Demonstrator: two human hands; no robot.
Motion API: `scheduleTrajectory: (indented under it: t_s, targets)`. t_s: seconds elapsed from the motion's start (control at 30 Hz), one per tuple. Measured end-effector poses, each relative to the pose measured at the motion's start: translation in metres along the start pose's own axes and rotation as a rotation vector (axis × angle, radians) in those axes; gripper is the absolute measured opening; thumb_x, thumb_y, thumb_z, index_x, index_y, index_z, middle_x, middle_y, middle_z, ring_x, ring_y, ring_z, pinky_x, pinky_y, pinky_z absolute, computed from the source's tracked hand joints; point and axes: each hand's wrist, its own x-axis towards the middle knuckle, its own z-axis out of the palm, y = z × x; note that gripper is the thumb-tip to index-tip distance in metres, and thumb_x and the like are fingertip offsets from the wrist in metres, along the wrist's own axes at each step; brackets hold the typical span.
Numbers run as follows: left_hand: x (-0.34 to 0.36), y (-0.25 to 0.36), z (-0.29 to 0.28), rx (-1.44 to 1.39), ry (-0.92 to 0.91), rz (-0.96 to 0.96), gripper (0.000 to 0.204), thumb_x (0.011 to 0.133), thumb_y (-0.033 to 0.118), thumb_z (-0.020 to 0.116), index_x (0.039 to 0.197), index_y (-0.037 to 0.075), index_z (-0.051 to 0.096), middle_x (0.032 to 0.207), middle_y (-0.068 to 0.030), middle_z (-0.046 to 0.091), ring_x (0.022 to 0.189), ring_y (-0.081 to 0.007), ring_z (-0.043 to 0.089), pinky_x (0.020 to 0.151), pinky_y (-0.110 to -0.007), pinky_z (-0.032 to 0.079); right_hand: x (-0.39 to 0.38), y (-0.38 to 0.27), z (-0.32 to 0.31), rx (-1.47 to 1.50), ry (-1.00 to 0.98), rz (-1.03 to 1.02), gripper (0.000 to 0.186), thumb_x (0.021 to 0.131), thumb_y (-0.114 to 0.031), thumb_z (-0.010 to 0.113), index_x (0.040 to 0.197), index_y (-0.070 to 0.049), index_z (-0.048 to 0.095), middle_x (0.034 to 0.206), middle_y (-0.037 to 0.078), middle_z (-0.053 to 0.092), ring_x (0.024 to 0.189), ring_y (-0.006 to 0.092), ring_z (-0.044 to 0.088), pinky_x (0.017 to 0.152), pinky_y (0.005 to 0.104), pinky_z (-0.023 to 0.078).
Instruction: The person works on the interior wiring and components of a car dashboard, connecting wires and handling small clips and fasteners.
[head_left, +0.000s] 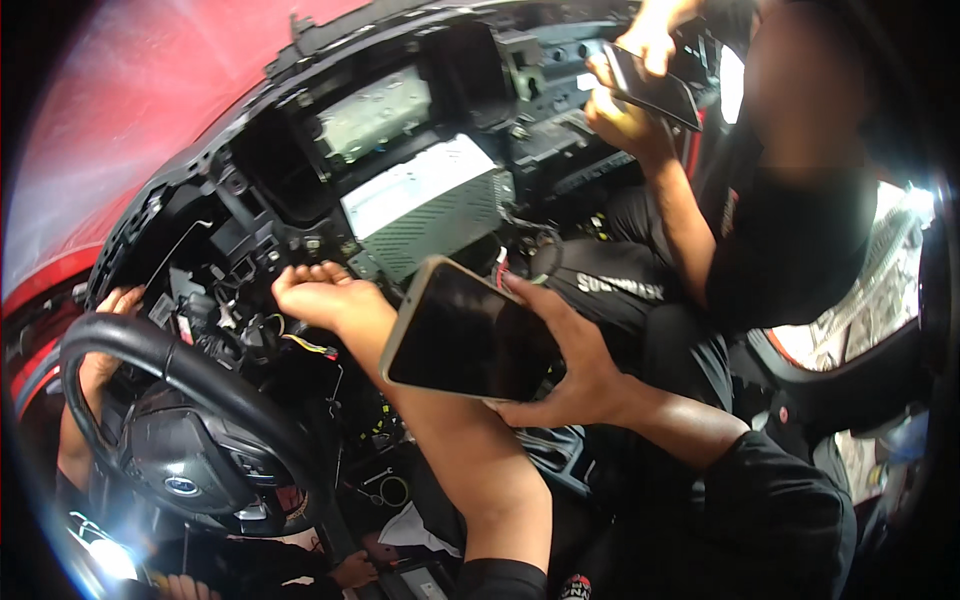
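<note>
My right hand (572,355) comes in from the lower right and grips a smartphone (470,330) by its edges. The dark screen faces me, and the case has a pale rim. Beneath the phone, my left forearm stretches up toward the opened dashboard (300,80). My left hand (328,295) is closed there, its fingers curled beside loose wiring and below a silver metal box (425,205). Whatever those fingers hold, if anything, is hidden. Yellow and red wires (312,346) hang just below that hand.
The steering wheel (175,350) fills the left side, with another person's hand (112,325) behind its rim. At upper right, a seated co-worker holds a dark phone (655,90) in both hands. Another hand (355,570) shows low down. A ring of wire (392,490) lies near the console.
</note>
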Motion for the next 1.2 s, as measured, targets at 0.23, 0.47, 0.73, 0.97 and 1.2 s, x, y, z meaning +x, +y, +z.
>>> scheduleTrajectory:
  t_s: [0.23,0.47,0.73,0.97,1.2]
  targets:
    - [-0.033,-0.004,0.013,0.057,0.120,0.127,0.019,0.082,0.022,0.060,0.077,0.012,0.045,0.074,0.0022,0.043,0.061,-0.0130,0.043,0.058,-0.029,0.040,-0.132,0.055,0.006,0.106,0.187,0.272,0.110,0.054,-0.032,0.098,0.139,-0.001,0.035,0.121,0.015,0.058,0.112,0.0220,0.059,0.097,0.0353,0.048]
    - [-0.009,0.037,-0.002,0.110,-0.156,0.099,0.023,0.081,0.015,0.062,0.096,0.002,0.052,0.086,-0.0046,0.048,0.066,-0.0168,0.048,0.054,-0.028,0.043,-0.088,0.042,-0.038,0.325,-0.169,0.284,0.113,0.054,-0.023,0.094,0.144,-0.001,0.030,0.126,0.011,0.053,0.117,0.0204,0.053,0.104,0.0363,0.041]
    - [-0.047,0.062,-0.060,0.828,-0.660,0.169,0.020,0.090,0.017,0.068,0.103,0.002,0.068,0.093,-0.0059,0.066,0.082,-0.0158,0.061,0.082,-0.031,0.052,-0.105,0.059,-0.038,0.697,-0.452,0.488,0.119,0.057,-0.033,0.088,0.152,0.003,0.028,0.133,0.016,0.050,0.121,0.0219,0.048,0.102,0.0349,0.035]
    - [-0.006,0.110,-0.327,1.323,-0.641,-0.272,0.020,0.096,0.022,0.068,0.109,0.007,0.071,0.093,0.0034,0.067,0.085,-0.0053,0.058,0.078,-0.021,0.045,-0.100,0.024,-0.019,0.559,-0.766,0.265,0.119,0.051,-0.034,0.091,0.148,0.007,0.036,0.136,0.025,0.055,0.125,0.0363,0.057,0.106,0.0408,0.042]
    - [0.033,0.070,-0.558,1.525,-0.346,-0.209,0.022,0.085,0.027,0.074,0.099,0.010,0.076,0.088,-0.0076,0.076,0.083,-0.0195,0.073,0.077,-0.032,0.055,-0.120,0.005,0.035,0.510,-0.738,0.076,0.097,0.058,-0.028,0.094,0.135,0.008,0.047,0.126,0.024,0.062,0.101,0.0373,0.069,0.080,0.0428,0.058]
